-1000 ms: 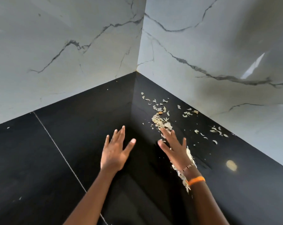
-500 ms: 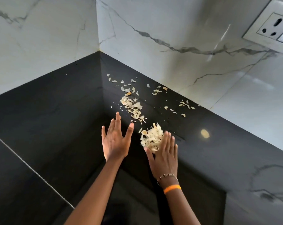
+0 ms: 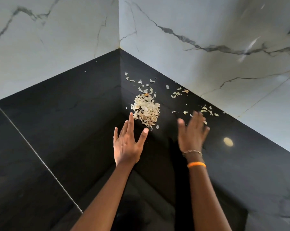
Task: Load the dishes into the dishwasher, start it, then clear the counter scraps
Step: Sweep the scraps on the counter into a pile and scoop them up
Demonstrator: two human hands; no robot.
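A heap of pale peel scraps (image 3: 146, 110) lies on the black counter (image 3: 66, 124) near the corner of the walls. More loose scraps (image 3: 179, 93) are strewn behind it and to its right along the wall. My left hand (image 3: 126, 144) is flat and spread, its fingertips just short of the heap's left edge. My right hand (image 3: 191, 132) is blurred, fingers straight, to the right of the heap and apart from it, close to a few stray scraps (image 3: 207, 110). Neither hand holds anything.
White marble walls (image 3: 207, 30) meet in a corner behind the scraps. A thin seam (image 3: 36, 154) crosses the counter on the left. A round light reflection (image 3: 228, 141) shows on the counter at the right.
The scraps that my right hand was pushing now lie in one heap nearer the corner. My right hand has left the heap and moved right; my left hand stays beside it.
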